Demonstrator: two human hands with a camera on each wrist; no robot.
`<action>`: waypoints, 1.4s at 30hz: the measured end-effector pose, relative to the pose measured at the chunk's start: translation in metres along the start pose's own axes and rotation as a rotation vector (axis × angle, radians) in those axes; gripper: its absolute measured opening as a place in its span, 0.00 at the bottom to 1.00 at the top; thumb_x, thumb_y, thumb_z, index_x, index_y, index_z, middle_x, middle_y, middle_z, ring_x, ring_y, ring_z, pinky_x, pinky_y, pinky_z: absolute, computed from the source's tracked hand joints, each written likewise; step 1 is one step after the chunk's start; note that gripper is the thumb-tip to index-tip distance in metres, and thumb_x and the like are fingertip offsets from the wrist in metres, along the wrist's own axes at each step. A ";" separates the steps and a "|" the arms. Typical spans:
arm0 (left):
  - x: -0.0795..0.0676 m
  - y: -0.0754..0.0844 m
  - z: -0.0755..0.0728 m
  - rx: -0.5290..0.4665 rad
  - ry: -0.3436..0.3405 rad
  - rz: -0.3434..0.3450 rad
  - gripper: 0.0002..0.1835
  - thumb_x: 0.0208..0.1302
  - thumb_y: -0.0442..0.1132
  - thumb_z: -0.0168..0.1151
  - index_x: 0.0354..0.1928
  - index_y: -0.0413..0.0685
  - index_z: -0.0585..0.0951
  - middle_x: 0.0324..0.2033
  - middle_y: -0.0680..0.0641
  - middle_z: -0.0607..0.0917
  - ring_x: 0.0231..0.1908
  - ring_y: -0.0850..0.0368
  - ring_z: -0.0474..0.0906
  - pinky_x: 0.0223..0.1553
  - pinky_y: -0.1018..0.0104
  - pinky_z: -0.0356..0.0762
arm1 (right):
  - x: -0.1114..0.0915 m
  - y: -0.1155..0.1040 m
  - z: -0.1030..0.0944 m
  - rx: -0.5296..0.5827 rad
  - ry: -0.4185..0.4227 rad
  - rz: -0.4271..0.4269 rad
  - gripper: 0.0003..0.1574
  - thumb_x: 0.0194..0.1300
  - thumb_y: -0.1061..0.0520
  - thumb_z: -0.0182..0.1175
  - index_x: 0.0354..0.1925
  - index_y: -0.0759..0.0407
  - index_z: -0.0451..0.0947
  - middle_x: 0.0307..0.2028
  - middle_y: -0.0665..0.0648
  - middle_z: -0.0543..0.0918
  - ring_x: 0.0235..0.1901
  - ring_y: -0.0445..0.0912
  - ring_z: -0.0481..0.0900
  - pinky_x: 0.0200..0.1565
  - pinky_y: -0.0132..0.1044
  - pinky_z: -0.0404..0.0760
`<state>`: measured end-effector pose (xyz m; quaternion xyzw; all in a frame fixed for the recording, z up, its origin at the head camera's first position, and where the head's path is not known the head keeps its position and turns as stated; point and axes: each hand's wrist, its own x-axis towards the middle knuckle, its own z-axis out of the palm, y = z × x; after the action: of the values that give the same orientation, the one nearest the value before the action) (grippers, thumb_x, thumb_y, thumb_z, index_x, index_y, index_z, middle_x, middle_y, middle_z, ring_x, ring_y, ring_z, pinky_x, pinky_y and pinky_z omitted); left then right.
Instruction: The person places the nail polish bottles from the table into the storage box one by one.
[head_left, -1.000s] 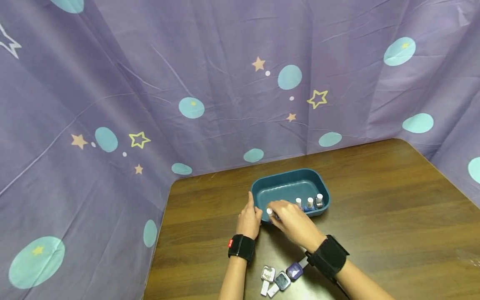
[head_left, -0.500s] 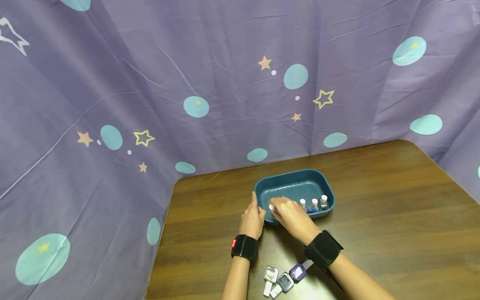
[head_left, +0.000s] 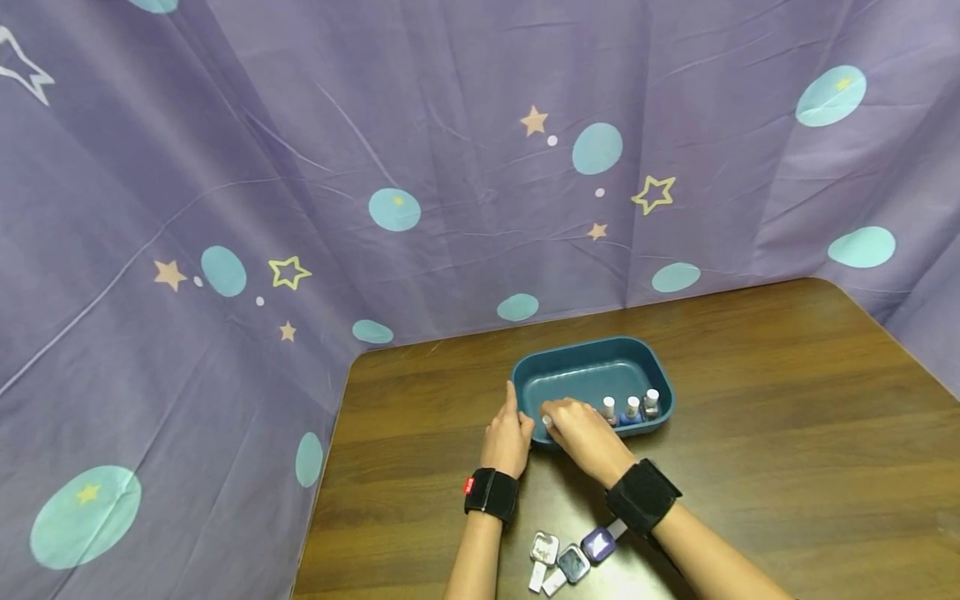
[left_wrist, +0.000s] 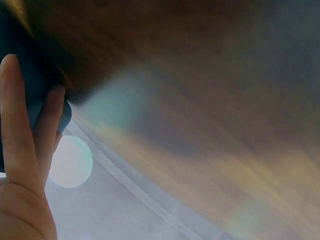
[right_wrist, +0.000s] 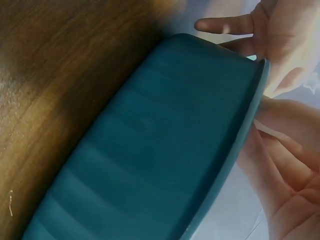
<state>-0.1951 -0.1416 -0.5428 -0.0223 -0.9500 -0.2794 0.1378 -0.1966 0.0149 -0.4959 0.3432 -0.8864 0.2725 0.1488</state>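
A teal plastic bin (head_left: pixel 570 382) stands on the wooden table. My left hand (head_left: pixel 507 442) lies against its left end, fingers straight and touching the wall; the left wrist view shows these fingers (left_wrist: pixel 15 115) along the bin. My right hand (head_left: pixel 587 437) reaches over the front rim and pinches a nail polish bottle (head_left: pixel 547 422) inside the left front corner. Only that bottle's white cap shows; its body is hidden. Along the front wall inside, to the right, stand three white-capped bottles: one partly hidden (head_left: pixel 609 407), a blue one (head_left: pixel 632 413) and a dark one (head_left: pixel 651 406).
Closer to me, three more nail polish bottles lie on their sides on the table: a silvery one (head_left: pixel 543 550), a dark grey one (head_left: pixel 574 564) and a purple one (head_left: pixel 598 546). A purple patterned curtain (head_left: pixel 450 167) hangs behind and left of the table.
The view has shifted slightly. The right hand stays in the bin's left front corner, and less of the pinched bottle's cap shows. The left hand keeps its place against the bin.
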 end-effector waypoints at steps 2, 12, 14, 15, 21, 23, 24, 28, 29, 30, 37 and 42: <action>0.001 0.001 0.001 -0.004 0.001 0.004 0.36 0.60 0.39 0.49 0.71 0.46 0.52 0.33 0.48 0.77 0.24 0.57 0.66 0.34 0.59 0.70 | -0.001 0.002 0.000 0.001 -0.002 -0.001 0.08 0.54 0.62 0.60 0.24 0.53 0.70 0.22 0.46 0.71 0.26 0.41 0.71 0.29 0.37 0.69; 0.002 0.008 0.004 -0.017 -0.003 0.012 0.35 0.60 0.39 0.48 0.70 0.45 0.52 0.32 0.47 0.76 0.23 0.57 0.66 0.33 0.59 0.70 | -0.004 0.007 -0.005 -0.015 0.004 0.008 0.06 0.53 0.63 0.61 0.27 0.54 0.73 0.24 0.47 0.74 0.27 0.41 0.73 0.30 0.37 0.71; 0.002 0.008 0.005 -0.016 -0.005 0.009 0.35 0.60 0.39 0.48 0.70 0.45 0.52 0.31 0.47 0.76 0.23 0.58 0.66 0.32 0.60 0.69 | -0.005 0.007 -0.009 -0.025 0.015 0.010 0.05 0.53 0.63 0.61 0.29 0.55 0.75 0.26 0.48 0.76 0.29 0.42 0.74 0.32 0.37 0.72; 0.002 0.008 0.005 -0.018 -0.005 0.006 0.35 0.60 0.39 0.48 0.70 0.45 0.52 0.32 0.48 0.76 0.23 0.58 0.66 0.31 0.61 0.69 | -0.006 0.006 -0.011 -0.025 0.023 0.011 0.05 0.53 0.62 0.61 0.30 0.55 0.76 0.27 0.49 0.77 0.31 0.42 0.75 0.33 0.37 0.73; 0.002 0.004 0.005 -0.026 0.006 -0.012 0.35 0.61 0.39 0.47 0.70 0.45 0.53 0.36 0.46 0.78 0.21 0.60 0.66 0.30 0.62 0.69 | -0.017 -0.002 -0.029 -0.019 0.069 -0.021 0.11 0.53 0.60 0.62 0.38 0.57 0.78 0.33 0.51 0.80 0.34 0.42 0.75 0.38 0.36 0.74; 0.002 0.003 0.004 -0.022 0.013 -0.012 0.35 0.60 0.39 0.47 0.70 0.44 0.53 0.37 0.45 0.79 0.22 0.59 0.68 0.31 0.61 0.70 | -0.023 -0.005 -0.035 -0.031 0.064 -0.034 0.11 0.52 0.61 0.63 0.37 0.57 0.78 0.32 0.51 0.80 0.34 0.42 0.75 0.38 0.35 0.74; 0.002 0.003 0.004 -0.020 0.017 -0.011 0.35 0.60 0.38 0.47 0.70 0.44 0.54 0.38 0.45 0.79 0.22 0.58 0.69 0.32 0.60 0.71 | -0.026 -0.007 -0.038 -0.036 0.059 -0.040 0.10 0.51 0.62 0.63 0.36 0.56 0.78 0.32 0.50 0.80 0.34 0.41 0.75 0.38 0.35 0.74; 0.004 0.003 0.003 -0.019 0.041 -0.005 0.34 0.59 0.39 0.47 0.70 0.44 0.55 0.41 0.43 0.80 0.25 0.55 0.72 0.35 0.55 0.72 | -0.039 -0.014 -0.047 -0.055 0.031 -0.049 0.10 0.51 0.63 0.62 0.34 0.54 0.77 0.31 0.47 0.79 0.34 0.40 0.76 0.40 0.34 0.74; 0.005 0.003 0.003 -0.018 0.044 -0.002 0.34 0.59 0.39 0.47 0.70 0.44 0.55 0.41 0.43 0.80 0.25 0.55 0.72 0.35 0.55 0.72 | -0.043 -0.016 -0.048 -0.054 0.024 -0.050 0.10 0.51 0.63 0.62 0.34 0.54 0.77 0.31 0.47 0.79 0.34 0.40 0.76 0.40 0.34 0.73; 0.006 0.003 0.003 -0.019 0.037 -0.003 0.34 0.60 0.39 0.47 0.70 0.45 0.54 0.40 0.43 0.80 0.25 0.55 0.72 0.36 0.55 0.72 | -0.047 -0.018 -0.049 -0.059 0.018 -0.051 0.10 0.51 0.63 0.62 0.35 0.53 0.77 0.32 0.46 0.79 0.35 0.40 0.76 0.40 0.34 0.73; 0.001 0.000 0.003 0.003 0.006 -0.002 0.35 0.60 0.39 0.47 0.70 0.43 0.54 0.44 0.42 0.80 0.27 0.54 0.72 0.38 0.54 0.72 | -0.078 -0.029 -0.043 -0.047 -0.058 -0.065 0.11 0.51 0.60 0.62 0.36 0.53 0.77 0.32 0.46 0.78 0.33 0.39 0.75 0.37 0.32 0.73; 0.000 -0.001 0.003 0.000 0.013 0.001 0.34 0.60 0.40 0.45 0.70 0.44 0.54 0.45 0.42 0.80 0.29 0.52 0.73 0.39 0.53 0.72 | -0.092 -0.027 -0.036 -0.081 -0.105 -0.088 0.09 0.50 0.60 0.62 0.33 0.53 0.77 0.30 0.46 0.77 0.31 0.38 0.75 0.35 0.31 0.73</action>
<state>-0.1961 -0.1403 -0.5459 -0.0208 -0.9490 -0.2797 0.1443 -0.1095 0.0676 -0.4983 0.3893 -0.8875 0.2111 0.1276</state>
